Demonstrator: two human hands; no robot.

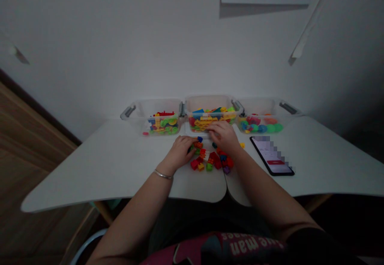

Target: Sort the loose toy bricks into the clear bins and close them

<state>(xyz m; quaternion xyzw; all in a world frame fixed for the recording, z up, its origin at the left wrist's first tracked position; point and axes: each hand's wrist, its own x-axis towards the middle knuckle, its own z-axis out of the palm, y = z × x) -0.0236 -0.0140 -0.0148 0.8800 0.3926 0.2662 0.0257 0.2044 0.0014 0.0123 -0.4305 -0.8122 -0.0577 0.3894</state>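
A heap of small coloured building blocks (211, 160) lies on the white table (120, 165) in front of me. My left hand (180, 151) rests at the heap's left side, fingers curled round some of the blocks there. My right hand (223, 135) lies over the back of the heap, just in front of the middle bin, fingers bent down on blocks I cannot make out. A thin bracelet (163, 174) sits on my left wrist.
Three clear plastic bins stand in a row against the wall: left bin (156, 119), middle bin (210, 115), right bin (261, 119), each holding coloured pieces. A phone (271, 155) with a lit screen lies to the right. The table has a notch at its front edge.
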